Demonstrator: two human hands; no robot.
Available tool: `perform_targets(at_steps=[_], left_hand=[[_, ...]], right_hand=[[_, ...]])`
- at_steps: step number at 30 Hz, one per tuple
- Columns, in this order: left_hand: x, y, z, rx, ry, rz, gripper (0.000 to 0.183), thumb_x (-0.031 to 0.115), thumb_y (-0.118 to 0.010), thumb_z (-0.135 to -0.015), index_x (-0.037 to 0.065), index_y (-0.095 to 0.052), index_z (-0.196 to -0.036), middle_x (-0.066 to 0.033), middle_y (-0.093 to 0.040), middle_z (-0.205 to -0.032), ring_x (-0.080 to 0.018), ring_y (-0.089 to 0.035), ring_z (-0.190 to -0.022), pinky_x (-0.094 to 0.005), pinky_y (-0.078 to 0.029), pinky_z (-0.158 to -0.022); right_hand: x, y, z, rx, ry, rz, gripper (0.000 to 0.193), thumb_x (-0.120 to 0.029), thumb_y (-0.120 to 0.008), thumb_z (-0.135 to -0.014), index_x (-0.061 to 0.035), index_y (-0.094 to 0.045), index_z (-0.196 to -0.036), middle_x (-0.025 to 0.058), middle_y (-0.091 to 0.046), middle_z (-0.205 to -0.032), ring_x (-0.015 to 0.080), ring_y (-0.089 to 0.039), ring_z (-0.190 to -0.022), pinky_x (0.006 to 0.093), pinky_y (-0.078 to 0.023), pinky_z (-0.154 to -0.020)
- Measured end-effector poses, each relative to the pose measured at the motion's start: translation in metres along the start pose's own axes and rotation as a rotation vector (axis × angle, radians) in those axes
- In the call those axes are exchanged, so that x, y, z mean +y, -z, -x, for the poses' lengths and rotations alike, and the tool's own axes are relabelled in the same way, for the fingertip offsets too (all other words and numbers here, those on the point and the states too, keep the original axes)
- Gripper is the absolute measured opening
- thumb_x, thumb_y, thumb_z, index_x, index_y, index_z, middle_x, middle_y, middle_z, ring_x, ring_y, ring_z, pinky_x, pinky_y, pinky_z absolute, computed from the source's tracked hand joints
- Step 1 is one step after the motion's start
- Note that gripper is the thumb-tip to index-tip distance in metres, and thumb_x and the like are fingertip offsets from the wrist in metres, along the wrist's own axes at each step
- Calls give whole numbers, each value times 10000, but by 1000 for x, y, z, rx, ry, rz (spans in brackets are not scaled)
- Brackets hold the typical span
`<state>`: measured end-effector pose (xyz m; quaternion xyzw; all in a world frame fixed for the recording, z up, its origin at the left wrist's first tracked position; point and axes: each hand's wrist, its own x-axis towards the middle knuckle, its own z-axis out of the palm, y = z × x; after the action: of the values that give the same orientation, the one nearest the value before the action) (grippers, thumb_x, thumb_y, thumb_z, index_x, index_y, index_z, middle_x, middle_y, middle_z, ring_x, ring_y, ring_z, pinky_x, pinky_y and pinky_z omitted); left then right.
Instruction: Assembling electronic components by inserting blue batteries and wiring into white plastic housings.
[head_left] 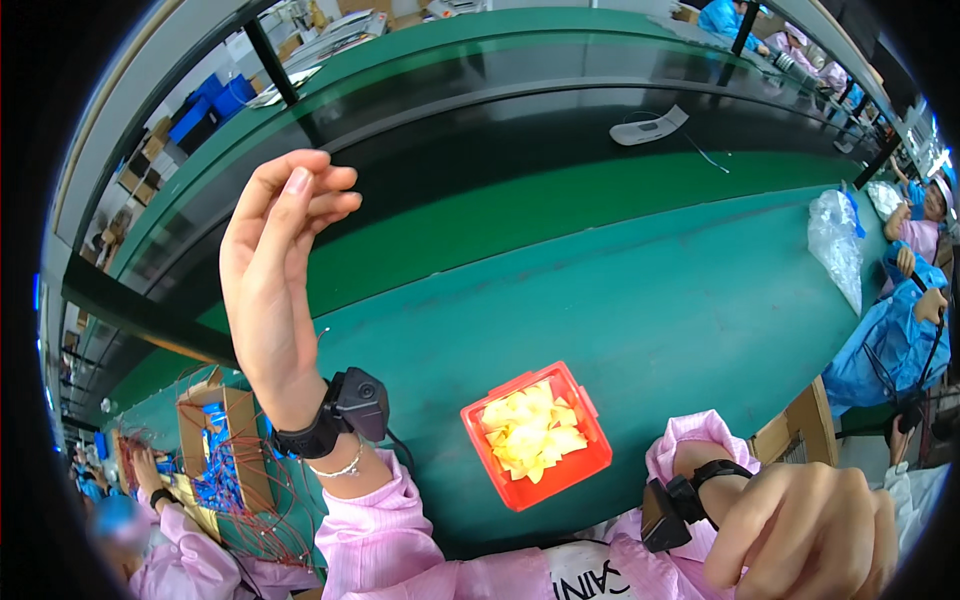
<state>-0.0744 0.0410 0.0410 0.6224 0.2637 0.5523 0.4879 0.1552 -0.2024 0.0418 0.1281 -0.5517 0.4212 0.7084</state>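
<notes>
My left hand [275, 265] is raised over the near edge of the dark conveyor belt. Its fingers bend loosely to the right with gaps between them, and nothing shows in them. My right hand [815, 530] is low at the right, close to my body, with its fingers curled in. Whatever it may hold is hidden beneath the knuckles. Between my forearms a red square plastic bin [603, 455] rests on the green bench, holding a heap of yellow paper-like pieces [535, 430]. Neither hand touches it.
A grey-white curved part [650, 127] lies on the conveyor belt [480, 140]. On the green bench [640, 310], a clear plastic bag [835, 245] sits far right. At left stands a cardboard box [245, 440] of blue parts and red wires. Co-workers sit on both sides.
</notes>
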Motion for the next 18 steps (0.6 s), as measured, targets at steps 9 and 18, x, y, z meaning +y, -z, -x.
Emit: perform_targets(at_steps=[9,18], left_hand=[[-3,2,1,29,-8,-5,258,158,-529,-966,-31,-586,-1132,-112,-653,-996,-153,-622,-896,-279,-470,-866],[-5,6,-1,58,30,-8,281,156,-494,-983,-40,-567,-1170,-120,-621,-1054,-152,-591,-945,-288,-447,-930]], right_hand=[[3,-4,-12,-29,253,235,264,-295,-474,-913,-87,-551,-771,74,-500,-786,189,-431,-708,341,-371,-660],[-2,-17,-9,-46,401,450,273,-312,-482,-918,-88,-562,-783,70,-503,-802,186,-436,-727,336,-376,-672]])
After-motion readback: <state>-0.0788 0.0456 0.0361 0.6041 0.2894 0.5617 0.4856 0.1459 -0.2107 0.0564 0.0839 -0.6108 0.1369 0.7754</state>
